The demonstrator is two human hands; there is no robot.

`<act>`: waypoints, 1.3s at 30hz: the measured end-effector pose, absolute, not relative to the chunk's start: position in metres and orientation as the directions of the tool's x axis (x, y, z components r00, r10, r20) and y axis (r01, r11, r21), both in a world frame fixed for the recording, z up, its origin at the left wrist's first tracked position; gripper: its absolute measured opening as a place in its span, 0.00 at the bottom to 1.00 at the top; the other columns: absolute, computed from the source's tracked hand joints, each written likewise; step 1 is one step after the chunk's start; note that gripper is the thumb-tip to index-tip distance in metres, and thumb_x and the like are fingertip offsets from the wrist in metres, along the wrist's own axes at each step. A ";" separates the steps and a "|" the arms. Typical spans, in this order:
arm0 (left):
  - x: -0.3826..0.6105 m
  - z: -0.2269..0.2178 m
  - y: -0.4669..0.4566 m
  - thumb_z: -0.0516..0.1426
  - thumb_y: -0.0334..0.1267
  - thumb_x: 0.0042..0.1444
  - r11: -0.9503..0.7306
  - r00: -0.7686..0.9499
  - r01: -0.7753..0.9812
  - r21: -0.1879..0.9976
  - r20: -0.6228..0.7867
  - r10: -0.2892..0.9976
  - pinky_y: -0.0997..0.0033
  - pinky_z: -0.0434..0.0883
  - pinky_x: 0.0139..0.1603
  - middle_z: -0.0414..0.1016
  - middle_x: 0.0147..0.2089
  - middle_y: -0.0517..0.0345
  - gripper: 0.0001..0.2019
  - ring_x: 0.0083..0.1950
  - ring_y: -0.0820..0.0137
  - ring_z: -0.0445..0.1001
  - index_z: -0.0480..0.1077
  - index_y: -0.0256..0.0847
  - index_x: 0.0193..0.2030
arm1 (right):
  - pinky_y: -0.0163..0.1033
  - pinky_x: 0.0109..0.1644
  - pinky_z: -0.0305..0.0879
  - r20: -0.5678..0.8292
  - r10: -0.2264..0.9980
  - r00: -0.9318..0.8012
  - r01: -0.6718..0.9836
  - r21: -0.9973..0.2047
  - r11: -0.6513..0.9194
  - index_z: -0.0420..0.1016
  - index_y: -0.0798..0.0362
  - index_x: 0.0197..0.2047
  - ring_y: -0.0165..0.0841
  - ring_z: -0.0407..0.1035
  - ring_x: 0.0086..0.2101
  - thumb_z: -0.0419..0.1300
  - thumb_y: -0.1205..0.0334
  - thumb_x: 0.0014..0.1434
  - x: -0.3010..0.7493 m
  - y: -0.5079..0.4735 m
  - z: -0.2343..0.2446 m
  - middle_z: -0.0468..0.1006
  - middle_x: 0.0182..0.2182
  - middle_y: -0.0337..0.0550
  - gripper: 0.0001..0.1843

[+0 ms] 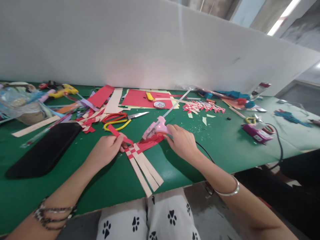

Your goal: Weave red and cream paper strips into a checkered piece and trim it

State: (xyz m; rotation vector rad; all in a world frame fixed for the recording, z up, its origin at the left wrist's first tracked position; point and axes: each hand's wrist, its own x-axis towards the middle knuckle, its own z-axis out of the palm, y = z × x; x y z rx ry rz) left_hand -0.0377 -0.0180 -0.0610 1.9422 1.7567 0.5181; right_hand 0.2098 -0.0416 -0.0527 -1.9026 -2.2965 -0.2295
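Left hand pinches a red strip at the weave; right hand grips the glue gun; seemingly gluing, next likely needs firm pressing

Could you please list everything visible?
Woven piece: one, red and cream, centre
Glue guns: two; pink centre, yellow back left
Scissors: two, coloured handles, centre and right
Checkered scraps: several, red, cream, back
Sheets: several, mostly red, back
Cutter: one, yellow, back
Disc: one, patterned, back
Flat item: one, black, left
Box: one, purple, right
Clutter: uncounted, mixed, both ends
Table: one, green, beneath
Partition: one, white, behind
Left grip: one, at red strip
Right grip: one, on pink gun
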 end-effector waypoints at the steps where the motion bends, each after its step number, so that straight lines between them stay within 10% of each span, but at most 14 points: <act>1: -0.037 -0.060 -0.018 0.42 0.50 0.58 -0.075 0.114 0.817 0.572 -0.032 0.993 0.72 0.66 0.36 0.77 0.22 0.58 0.26 0.29 0.66 0.74 0.71 0.42 0.19 | 0.34 0.25 0.50 0.213 0.960 -0.183 0.983 0.027 0.181 0.62 0.51 0.47 0.35 0.68 0.37 0.49 0.57 0.62 0.211 -0.041 -0.053 0.73 0.39 0.46 0.11; 39: -0.034 -0.053 -0.023 0.44 0.49 0.59 -0.025 0.120 0.773 0.634 -0.108 0.987 0.73 0.61 0.36 0.76 0.24 0.57 0.24 0.30 0.67 0.72 0.70 0.39 0.21 | 0.35 0.22 0.39 0.303 0.953 -0.026 0.997 0.080 0.002 0.65 0.52 0.42 0.33 0.68 0.31 0.49 0.56 0.62 0.261 -0.030 -0.059 0.73 0.35 0.43 0.10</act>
